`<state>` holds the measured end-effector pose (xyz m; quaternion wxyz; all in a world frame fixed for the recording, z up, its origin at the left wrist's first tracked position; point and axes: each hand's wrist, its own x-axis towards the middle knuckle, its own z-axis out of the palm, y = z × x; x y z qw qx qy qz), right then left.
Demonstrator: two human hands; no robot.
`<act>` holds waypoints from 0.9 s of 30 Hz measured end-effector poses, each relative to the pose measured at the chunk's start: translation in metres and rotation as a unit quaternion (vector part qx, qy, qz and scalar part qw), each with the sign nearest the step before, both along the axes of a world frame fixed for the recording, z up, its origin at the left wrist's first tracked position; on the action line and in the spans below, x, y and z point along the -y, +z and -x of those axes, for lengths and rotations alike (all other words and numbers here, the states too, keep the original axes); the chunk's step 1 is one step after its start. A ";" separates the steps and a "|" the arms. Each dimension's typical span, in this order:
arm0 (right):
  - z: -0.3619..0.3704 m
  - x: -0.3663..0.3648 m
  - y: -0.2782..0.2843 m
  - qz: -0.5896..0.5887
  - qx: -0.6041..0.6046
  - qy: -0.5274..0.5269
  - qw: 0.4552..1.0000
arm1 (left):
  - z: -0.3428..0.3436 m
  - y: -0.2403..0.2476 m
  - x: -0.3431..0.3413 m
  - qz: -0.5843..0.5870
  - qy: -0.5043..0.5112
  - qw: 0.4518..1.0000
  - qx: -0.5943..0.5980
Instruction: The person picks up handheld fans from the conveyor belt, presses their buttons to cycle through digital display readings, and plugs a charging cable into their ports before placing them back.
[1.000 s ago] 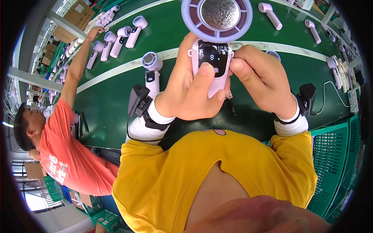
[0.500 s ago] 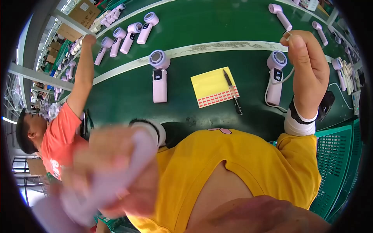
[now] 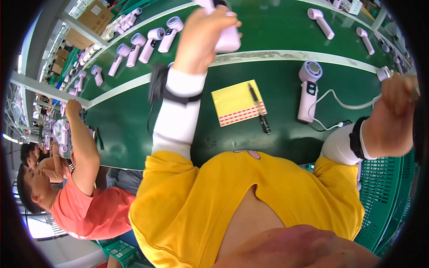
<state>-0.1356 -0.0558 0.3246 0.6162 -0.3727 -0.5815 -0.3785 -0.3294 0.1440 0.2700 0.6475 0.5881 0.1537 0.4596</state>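
My left hand [image 3: 203, 38] is closed around a pale pink handheld fan [image 3: 229, 39], held above the far side of the green bench; its head is cut off by the top edge. At the right rim my right hand [image 3: 391, 118] has its fingers curled, and what they hold is hidden. A white cable [image 3: 348, 106] runs toward this hand from beside another pink fan [image 3: 307, 100], which lies on the bench with its small display facing up. Left of that fan is a yellow note pad [image 3: 232, 100] with a red-marked strip, and a black pen [image 3: 259, 107] lies across it.
Several pink fans [image 3: 152, 44] lie in a row beyond the white rail [image 3: 268, 54]. A fan [image 3: 321, 23] lies alone at the far right. Green baskets [image 3: 382, 192] stand by my right side. A co-worker in a red shirt [image 3: 96, 210] reaches over the bench at left.
My left hand has swung from the lower left up over the bench with the fan. My right hand has moved right and down to the rim. A fan now lies near the co-worker's hand.
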 end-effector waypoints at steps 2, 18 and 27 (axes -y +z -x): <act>0.022 0.023 0.016 -0.012 -0.226 0.071 0.971 | -0.051 -0.032 -0.065 0.168 -0.100 0.981 -0.008; -0.030 0.051 0.012 0.080 -0.095 0.459 0.880 | -0.170 -0.063 -0.015 -0.556 0.275 0.667 -0.413; 0.005 0.046 0.017 -0.140 -0.311 0.214 0.915 | -0.128 -0.104 0.097 -0.431 0.099 0.823 -0.357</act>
